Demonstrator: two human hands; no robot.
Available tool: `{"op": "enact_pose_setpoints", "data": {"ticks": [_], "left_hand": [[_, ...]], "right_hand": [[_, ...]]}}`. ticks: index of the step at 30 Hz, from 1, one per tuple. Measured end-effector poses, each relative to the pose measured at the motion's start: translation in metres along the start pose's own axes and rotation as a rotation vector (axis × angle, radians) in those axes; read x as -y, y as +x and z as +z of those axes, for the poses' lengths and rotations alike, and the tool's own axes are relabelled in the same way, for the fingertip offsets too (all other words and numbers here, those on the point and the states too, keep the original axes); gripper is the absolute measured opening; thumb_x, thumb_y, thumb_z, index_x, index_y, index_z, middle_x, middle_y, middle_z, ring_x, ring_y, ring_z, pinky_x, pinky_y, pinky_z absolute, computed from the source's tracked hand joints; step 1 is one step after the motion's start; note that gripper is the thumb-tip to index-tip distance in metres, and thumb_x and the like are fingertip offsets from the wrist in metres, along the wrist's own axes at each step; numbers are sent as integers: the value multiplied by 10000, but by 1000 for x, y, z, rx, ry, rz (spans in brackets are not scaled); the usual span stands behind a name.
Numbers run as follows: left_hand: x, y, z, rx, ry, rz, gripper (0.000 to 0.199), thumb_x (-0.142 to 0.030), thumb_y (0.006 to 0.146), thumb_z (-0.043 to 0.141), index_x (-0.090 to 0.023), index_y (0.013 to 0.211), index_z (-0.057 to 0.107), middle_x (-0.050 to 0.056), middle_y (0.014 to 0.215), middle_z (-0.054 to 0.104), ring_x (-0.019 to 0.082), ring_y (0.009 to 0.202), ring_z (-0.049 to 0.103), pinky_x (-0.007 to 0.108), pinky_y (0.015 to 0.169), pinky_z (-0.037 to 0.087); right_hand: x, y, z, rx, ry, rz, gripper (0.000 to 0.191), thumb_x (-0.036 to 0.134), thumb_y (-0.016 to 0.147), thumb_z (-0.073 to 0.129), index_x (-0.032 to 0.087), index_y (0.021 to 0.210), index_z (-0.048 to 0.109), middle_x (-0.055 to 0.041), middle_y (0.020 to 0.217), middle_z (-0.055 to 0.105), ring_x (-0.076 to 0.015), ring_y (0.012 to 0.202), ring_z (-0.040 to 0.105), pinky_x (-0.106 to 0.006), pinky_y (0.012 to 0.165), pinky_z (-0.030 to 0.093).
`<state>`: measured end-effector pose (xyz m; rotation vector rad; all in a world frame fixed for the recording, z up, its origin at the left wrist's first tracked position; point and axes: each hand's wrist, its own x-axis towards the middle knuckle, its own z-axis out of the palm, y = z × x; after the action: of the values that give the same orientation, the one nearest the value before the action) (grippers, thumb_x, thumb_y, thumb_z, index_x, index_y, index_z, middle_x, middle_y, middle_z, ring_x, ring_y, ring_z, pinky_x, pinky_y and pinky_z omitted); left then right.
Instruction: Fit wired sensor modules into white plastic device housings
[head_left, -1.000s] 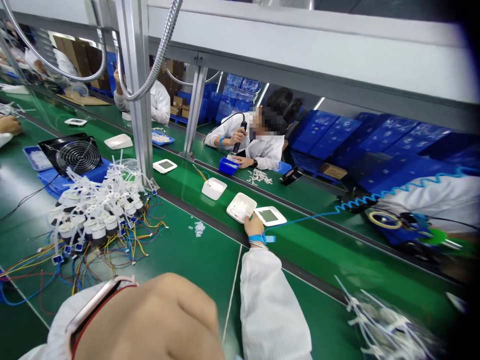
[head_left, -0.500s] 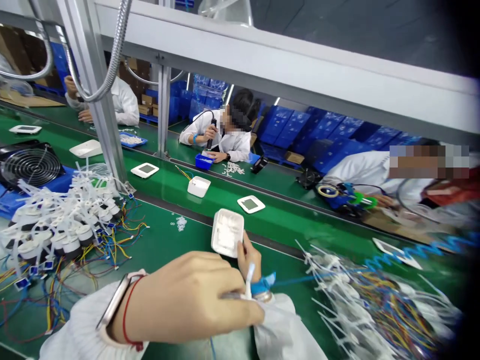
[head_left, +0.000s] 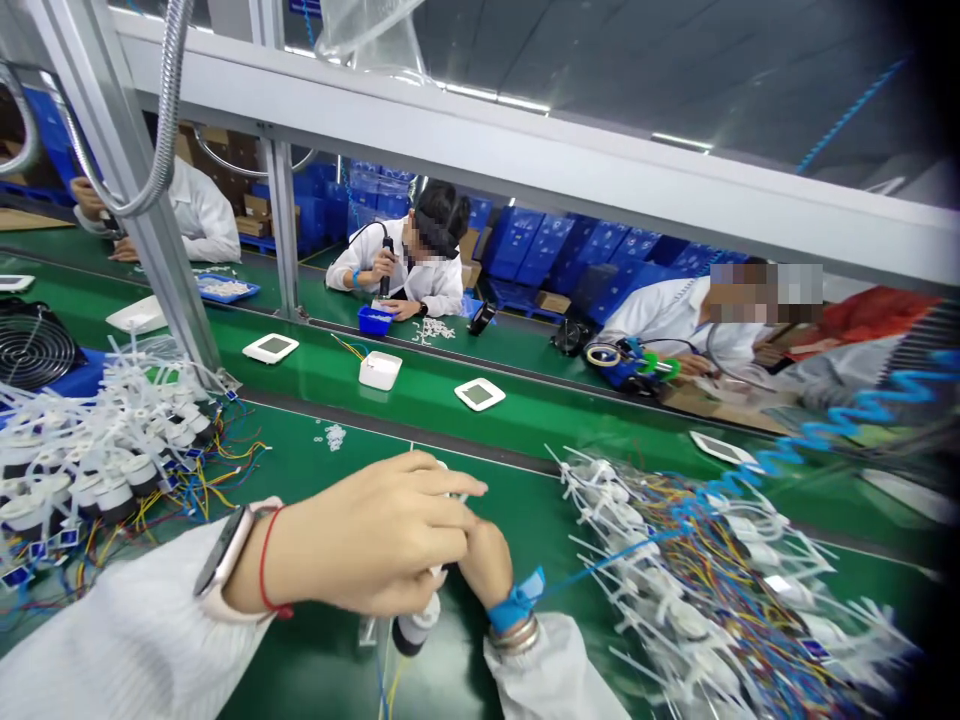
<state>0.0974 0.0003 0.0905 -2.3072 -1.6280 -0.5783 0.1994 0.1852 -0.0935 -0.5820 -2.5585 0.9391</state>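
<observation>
Just below both hands, over the table (head_left: 300, 665): motor (head_left: 415, 630) with wires (head_left: 386, 690). Left hand (head_left: 375, 540) curled over a white part (head_left: 438, 572), mostly hidden; right hand (head_left: 487, 560) touching left, fingers hidden; grip of either impossible to tell. Apparently mid-handling, two-handed; any further move best made clear of wires. To either side: motor heaps (head_left: 112, 450) (head_left: 712, 600). Beyond: belt (head_left: 424, 400).

Smooth, glossy green counter (head_left: 300, 470) here, catching light; ribbed, shiny metal hose (head_left: 166, 110) above, matt white cloth sleeve (head_left: 127, 610) below, glossy plastic bin (head_left: 375, 320) beyond.
</observation>
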Motion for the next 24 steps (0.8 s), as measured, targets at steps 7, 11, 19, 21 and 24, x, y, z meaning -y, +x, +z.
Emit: {"op": "enact_pose_setpoints", "data": {"ticks": [7,11,19,21,24], "left_hand": [[14,24,7,245,-298,-302,40,-159,626,597,-176,595,579,-30,502,539,108,474,470,224,455,296],[31,25,21,308,-786,-508,212,-309,753,594,-144,624,622,-15,493,559,80,440,480,182,440,330],[54,7,56,-20,-1268,-721,314,-345,765,620,-93,950,590,88,811,679,133,674,611,215,613,447],[55,2,68,-111,-1109,-772,286,-345,786,595,-99,931,590,77,779,681,125,629,599,201,569,424],[57,-8,88,-195,-743,-769,211,-315,817,557,-118,868,612,63,805,678,144,706,608,212,624,429]], "right_hand": [[50,-28,-43,107,532,-246,544,579,839,372,223,1232,496,-105,1174,543,-262,1092,501,-421,931,397],[70,-32,-36,356,602,-272,645,590,720,570,199,1223,475,-112,1184,526,-275,1095,489,-444,951,372],[57,8,-61,530,768,-5,409,512,808,496,157,1001,557,-14,695,587,-92,507,495,-206,463,401],[42,20,-76,498,646,23,432,501,824,470,152,1065,558,-2,641,583,-64,405,403,-184,376,308],[24,40,-86,376,336,-79,337,434,808,519,153,948,641,-22,670,614,-99,492,484,-213,466,382]]}}
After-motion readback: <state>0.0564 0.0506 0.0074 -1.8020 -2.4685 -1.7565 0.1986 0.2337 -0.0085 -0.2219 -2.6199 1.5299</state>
